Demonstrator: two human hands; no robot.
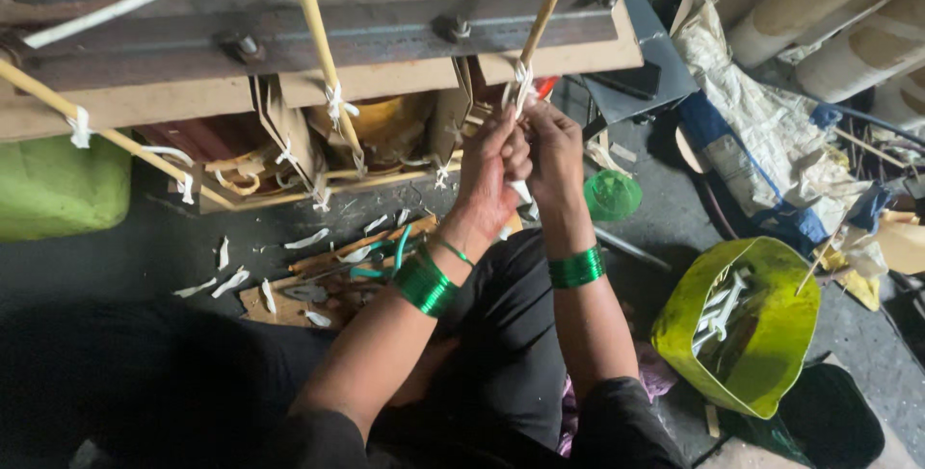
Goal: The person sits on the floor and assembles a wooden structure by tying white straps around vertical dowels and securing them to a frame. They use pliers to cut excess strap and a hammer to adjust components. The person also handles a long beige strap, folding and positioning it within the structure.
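White cloth strip [521, 84] is tied round a thin bamboo stick [545, 9], up by the wood frame [385, 79]. Left hand [491, 170] & right hand [556, 146] are both pinched tight on the strip ends, fingers closed. Strip looks soft & light, prob. easy to tear; stick looks stiff but snappy. Best to grip near the knot. Yellow bag [761, 334] w/ more strips sits to the right.
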